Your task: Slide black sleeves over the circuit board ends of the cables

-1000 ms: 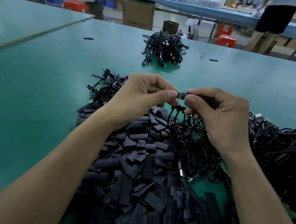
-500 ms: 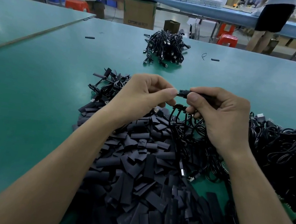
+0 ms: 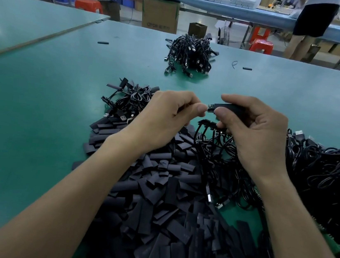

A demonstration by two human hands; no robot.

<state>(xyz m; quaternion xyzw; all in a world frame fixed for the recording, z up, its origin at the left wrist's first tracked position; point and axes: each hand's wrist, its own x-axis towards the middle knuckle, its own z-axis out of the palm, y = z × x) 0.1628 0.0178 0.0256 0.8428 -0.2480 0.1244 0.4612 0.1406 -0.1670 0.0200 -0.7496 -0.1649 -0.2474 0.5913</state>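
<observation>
Worktop (image 3: 37, 111): green mat surface carrying all stock.
Sleeve (image 3: 230, 107): black, held in the air above the worktop between the two hands, over the near heaps. Long axis runs side to side across the view, near level, its open mouth facing the left hand.
Circuit board end (image 3: 210, 107): a short tip sticks out of the sleeve mouth and points left. The rest is covered.
Right hand (image 3: 254, 135): thumb and forefinger pinch the sleeve. The lower fingers are curled round a row of further cable ends (image 3: 207, 123) just beneath.
Left hand (image 3: 166, 115): fingers curled, thumb tip at the exposed board tip. Whether it actually grips the board cannot be told.
Loose sleeves (image 3: 164, 214): large heap of flat black pieces under both forearms.
Cable tangle (image 3: 320, 181): black, at the right, touching the sleeve heap.
Small cable bundle (image 3: 129, 99): just left of the left hand.
Far cable bundle (image 3: 188, 55): well apart, toward the worktop's back edge.
Stray sleeves: one far left (image 3: 103, 42), one far right (image 3: 247, 68).
</observation>
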